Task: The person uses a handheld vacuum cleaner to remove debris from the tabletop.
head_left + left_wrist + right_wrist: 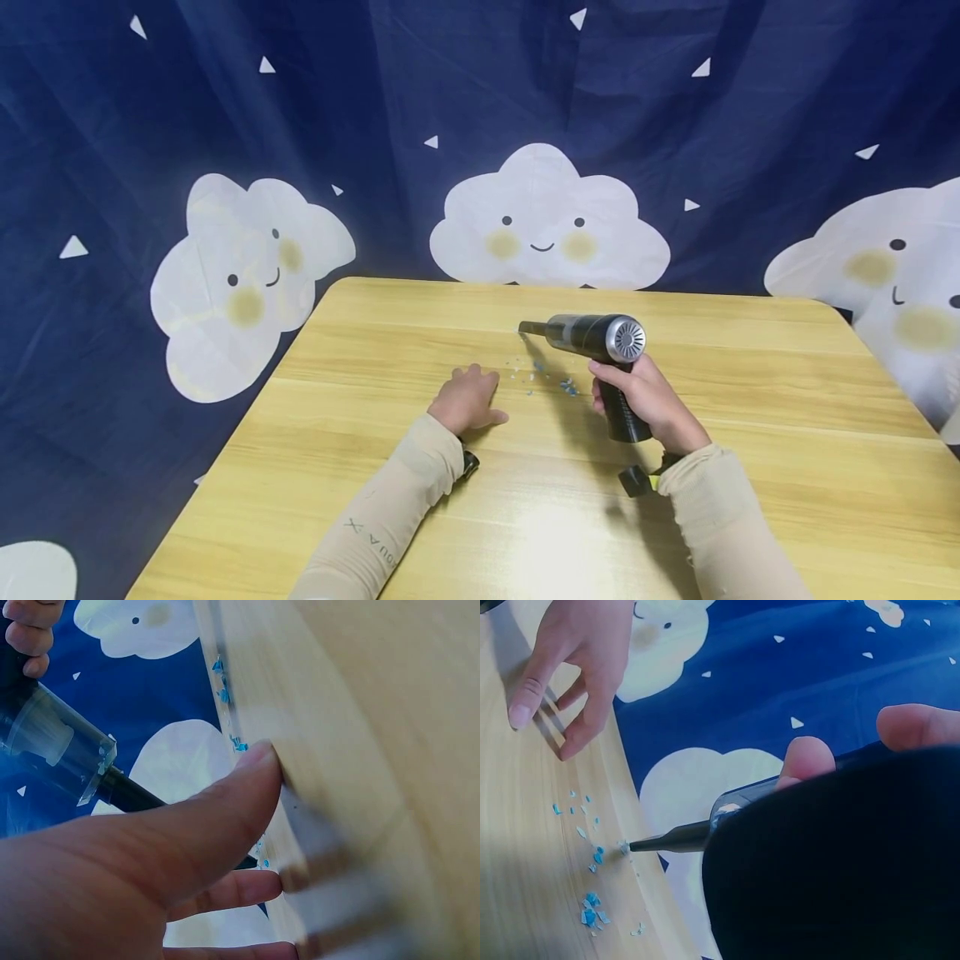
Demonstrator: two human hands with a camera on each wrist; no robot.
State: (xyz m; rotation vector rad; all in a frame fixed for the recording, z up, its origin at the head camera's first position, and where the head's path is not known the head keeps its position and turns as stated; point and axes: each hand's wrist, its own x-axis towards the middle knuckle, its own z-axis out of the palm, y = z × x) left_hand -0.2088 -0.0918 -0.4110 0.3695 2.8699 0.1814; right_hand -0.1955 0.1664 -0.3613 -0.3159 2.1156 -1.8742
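My right hand (651, 398) grips the handle of a black and silver handheld vacuum cleaner (588, 335). Its narrow nozzle (671, 838) points left, and the tip is at a small pale scrap near the tabletop in the right wrist view. Small blue and white scraps (568, 387) lie scattered beneath and in front of it. Some bits show inside the clear dust cup (67, 739) in the left wrist view. My left hand (467, 400) rests on the table left of the scraps, fingers spread and holding nothing.
The wooden table (337, 400) has a pale yellow grain, with a bright reflection near its front. Behind it hangs a dark blue curtain (390, 100) with smiling white clouds and small triangles. Dark wrist-worn devices (636, 481) sit below the hands.
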